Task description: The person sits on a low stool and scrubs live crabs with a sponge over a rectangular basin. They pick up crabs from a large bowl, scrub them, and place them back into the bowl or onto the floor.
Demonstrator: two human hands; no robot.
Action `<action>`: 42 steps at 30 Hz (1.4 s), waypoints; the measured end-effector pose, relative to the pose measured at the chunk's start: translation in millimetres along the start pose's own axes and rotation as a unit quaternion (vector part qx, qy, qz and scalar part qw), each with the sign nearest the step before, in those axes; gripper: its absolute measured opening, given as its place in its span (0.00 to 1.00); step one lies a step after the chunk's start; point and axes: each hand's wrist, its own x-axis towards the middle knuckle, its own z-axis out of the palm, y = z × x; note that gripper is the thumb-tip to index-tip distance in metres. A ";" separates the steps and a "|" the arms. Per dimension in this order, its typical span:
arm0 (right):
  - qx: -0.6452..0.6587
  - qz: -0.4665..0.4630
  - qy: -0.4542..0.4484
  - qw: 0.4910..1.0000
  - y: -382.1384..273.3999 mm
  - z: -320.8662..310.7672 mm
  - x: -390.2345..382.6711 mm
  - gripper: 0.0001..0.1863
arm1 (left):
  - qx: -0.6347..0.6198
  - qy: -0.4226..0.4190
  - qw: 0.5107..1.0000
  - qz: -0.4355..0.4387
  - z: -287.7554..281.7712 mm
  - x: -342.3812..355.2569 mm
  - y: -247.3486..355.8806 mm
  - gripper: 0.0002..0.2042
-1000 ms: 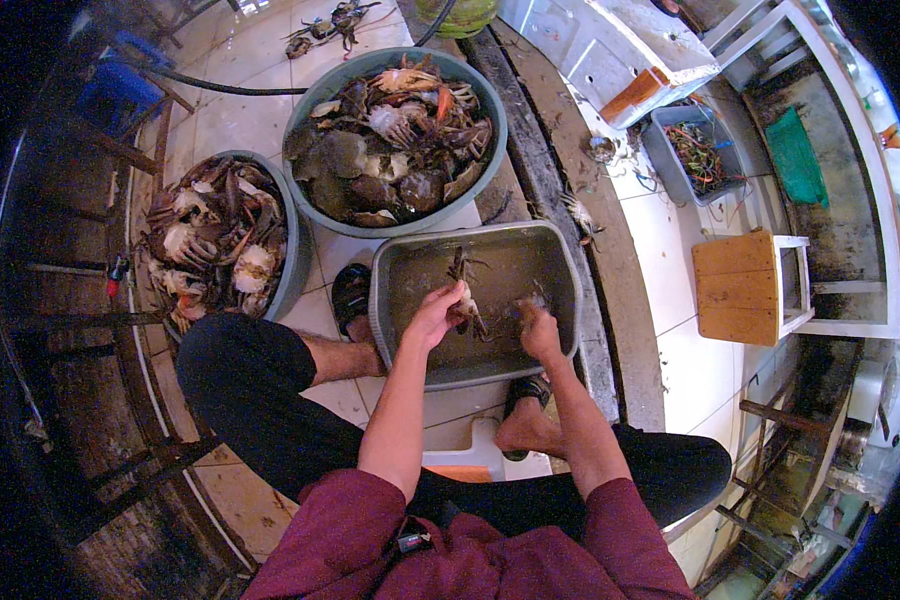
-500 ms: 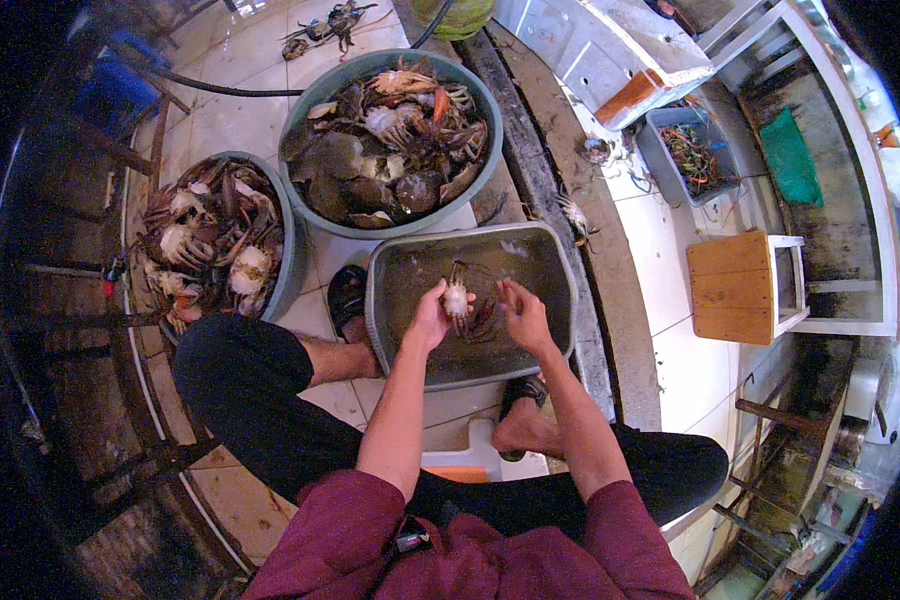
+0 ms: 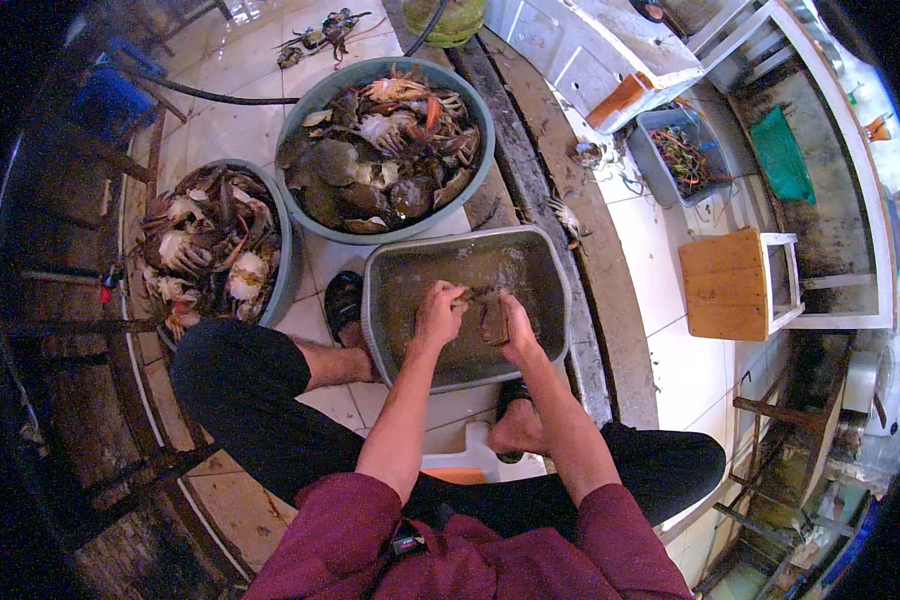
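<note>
A grey rectangular basin (image 3: 395,260) of murky water stands in front of me between my feet. Over it, both hands are at a small dark crab (image 3: 489,318). My right hand (image 3: 513,328) is closed round its right side, with the thumb and fingers partly covering it. On the other side my left hand (image 3: 439,315) has its fingers bent together in a pinch at the crab's upper left edge, apparently on a leg or claw. Which part it grips is too small to make out.
Beyond the basin sits a large round tub (image 3: 485,150) heaped with crabs; a second crab tub (image 3: 288,240) is to its left. Loose crabs (image 3: 325,35) lie on the tiles. At right are a grey crate (image 3: 655,165), a wooden stool (image 3: 725,287) and a white foam box (image 3: 570,60).
The crab, pale underside showing in my left hand before, now shows dark and sits in my right hand. My right hand has closed on it, and the left has curled into a pinch.
</note>
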 end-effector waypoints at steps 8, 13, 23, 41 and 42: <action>-0.036 -0.008 0.094 0.995 2.5 -22.0 4.8 0.20 | -0.160 0.141 0.948 -0.236 41.3 -44.2 -73.0 0.09; -0.076 0.002 0.137 0.988 16.0 -69.5 21.5 0.22 | -0.590 0.028 0.632 -0.502 56.9 -35.5 -68.8 0.17; -0.619 -0.173 0.079 0.762 50.4 -97.3 29.5 0.19 | -0.668 0.044 0.649 -0.362 45.1 3.3 -68.8 0.19; -0.583 -0.466 0.096 0.658 19.2 50.7 -41.7 0.30 | -0.698 0.083 0.655 -0.278 31.2 2.1 -31.4 0.15; -0.598 -0.460 0.090 0.651 22.1 48.3 -44.8 0.31 | -0.690 0.080 0.664 -0.277 30.0 -1.7 -22.2 0.15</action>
